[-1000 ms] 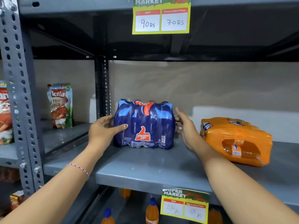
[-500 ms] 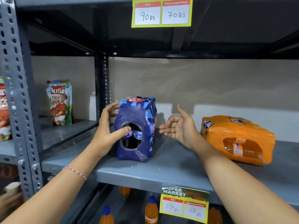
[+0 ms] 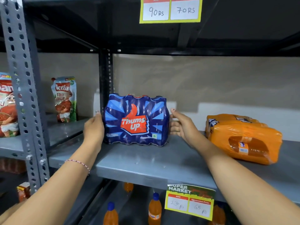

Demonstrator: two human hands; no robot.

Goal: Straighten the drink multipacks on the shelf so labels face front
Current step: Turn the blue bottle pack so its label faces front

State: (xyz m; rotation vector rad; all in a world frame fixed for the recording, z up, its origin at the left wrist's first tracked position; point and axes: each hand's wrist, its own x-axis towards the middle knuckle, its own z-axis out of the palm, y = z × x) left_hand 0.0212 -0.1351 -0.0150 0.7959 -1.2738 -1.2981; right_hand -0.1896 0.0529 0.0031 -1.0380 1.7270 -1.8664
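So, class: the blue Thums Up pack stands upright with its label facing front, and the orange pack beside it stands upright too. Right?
Not quite. In the head view the blue Thums Up pack does stand upright, label front, but the orange pack lies tipped on its side.

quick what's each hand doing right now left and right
Left hand: open, palm flat against the left side of the blue pack.
Right hand: open, fingers at the pack's right side; contact cannot be told.

This is a shop aisle. Grey slotted-steel shelves carry packaged goods, and yellow price tags at the top centre and lower right list "MRP" and "Discounted Price"; the lower tag reads "SUPER MARKET". Orange soda bottles line the bottom shelf.
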